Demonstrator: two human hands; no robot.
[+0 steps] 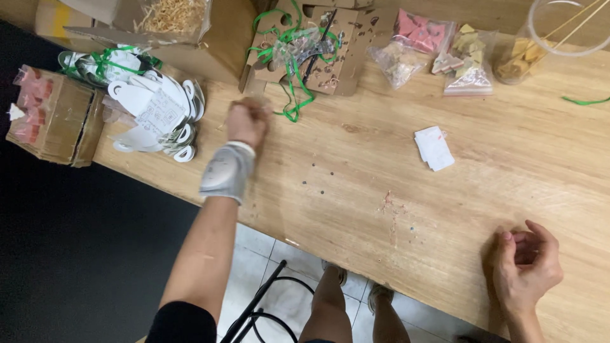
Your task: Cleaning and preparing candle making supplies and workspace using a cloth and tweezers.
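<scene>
My left hand (246,122) reaches far across the wooden table (356,190), fingers curled into a fist, blurred, with a grey wrist wrap below it. It sits beside a pile of white paper tags (155,114) and close to a loose green ribbon (292,95). Whether it grips anything I cannot tell. My right hand (524,263) rests near the table's front edge at the right, fingers loosely curled, nothing visible in it. A small stack of white cards (434,147) lies in the middle right of the table.
A torn cardboard piece (343,51) tangled in ribbon lies at the back. Clear bags of small pink and tan pieces (445,47) sit beside a clear tub with sticks (559,32). A cardboard box (57,117) overhangs the left end. Below are a black stool and my legs.
</scene>
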